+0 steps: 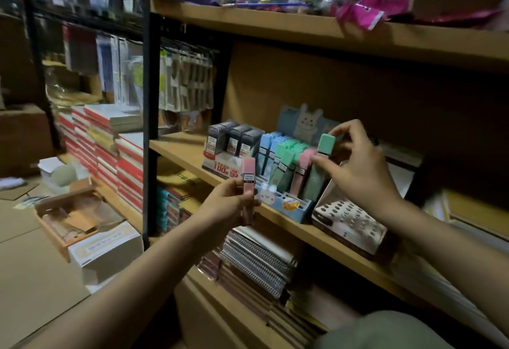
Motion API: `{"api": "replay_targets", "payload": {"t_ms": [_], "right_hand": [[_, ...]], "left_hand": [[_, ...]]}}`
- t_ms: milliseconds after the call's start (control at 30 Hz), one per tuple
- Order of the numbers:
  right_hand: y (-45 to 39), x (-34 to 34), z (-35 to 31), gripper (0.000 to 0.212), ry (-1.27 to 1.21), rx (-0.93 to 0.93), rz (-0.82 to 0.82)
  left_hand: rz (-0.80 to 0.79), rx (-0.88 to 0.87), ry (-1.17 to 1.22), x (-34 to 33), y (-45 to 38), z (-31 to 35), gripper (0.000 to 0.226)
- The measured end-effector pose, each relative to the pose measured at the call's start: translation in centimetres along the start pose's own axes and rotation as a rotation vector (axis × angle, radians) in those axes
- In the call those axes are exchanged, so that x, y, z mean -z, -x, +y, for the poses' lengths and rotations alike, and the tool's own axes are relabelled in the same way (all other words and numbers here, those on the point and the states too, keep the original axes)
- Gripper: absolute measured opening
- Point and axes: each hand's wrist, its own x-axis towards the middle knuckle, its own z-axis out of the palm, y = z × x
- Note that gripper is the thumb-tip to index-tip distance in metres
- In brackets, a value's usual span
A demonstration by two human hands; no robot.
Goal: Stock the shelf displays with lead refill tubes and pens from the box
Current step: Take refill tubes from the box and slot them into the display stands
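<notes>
A blue rabbit display stand (296, 206) sits on the middle wooden shelf (176, 146), filled with blue, green and pink lead refill tubes. My right hand (355, 166) pinches a green-capped tube (325, 144) at the stand's right end, its lower part down among the slots. My left hand (228, 200) holds a pink-capped tube (248, 183) upright just in front of the shelf edge, left of the stand. A grey display of dark refill tubes (234, 142) stands to the left of the blue one.
A tilted tray with round holes (349, 222) sits right of the stand. Spiral notebooks (256, 263) fill the shelf below. Red-edged book stacks (110, 150) and open cardboard boxes (80, 222) stand on the left. The upper shelf holds pink packets (377, 7).
</notes>
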Motion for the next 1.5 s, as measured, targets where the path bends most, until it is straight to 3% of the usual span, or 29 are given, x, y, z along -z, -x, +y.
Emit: {"api": "replay_targets", "payload": {"t_ms": [133, 267, 500, 1033, 1367, 1500], "right_hand": [[-1.2, -2.2, 0.7, 0.038, 0.093, 0.029, 0.003], [-1.4, -4.8, 1.3, 0.035, 0.2, 0.053, 0.0], [-2.4, -6.7, 1.7, 0.035, 0.211, 0.082, 0.043], [-1.7, -7.6, 2.2, 0.032, 0.267, 0.064, 0.023], [-1.6, -7.8, 1.9, 0.036, 0.342, -0.011, -0.008], [-0.2, -7.1, 1.1, 0.038, 0.095, -0.021, 0.065]], "left_hand": [[-0.006, 0.003, -0.027, -0.4, -1.2, -0.2, 0.018], [0.004, -0.069, -0.228, -0.4, -1.9, -1.0, 0.021], [0.015, -0.128, -0.335, 0.4, -3.1, -1.2, 0.023], [0.034, -0.089, -0.279, 0.5, -4.0, -1.7, 0.024], [0.047, -0.16, -0.248, -0.4, -3.5, -1.8, 0.021], [-0.007, -0.189, -0.235, -0.7, -2.8, -1.6, 0.019]]}}
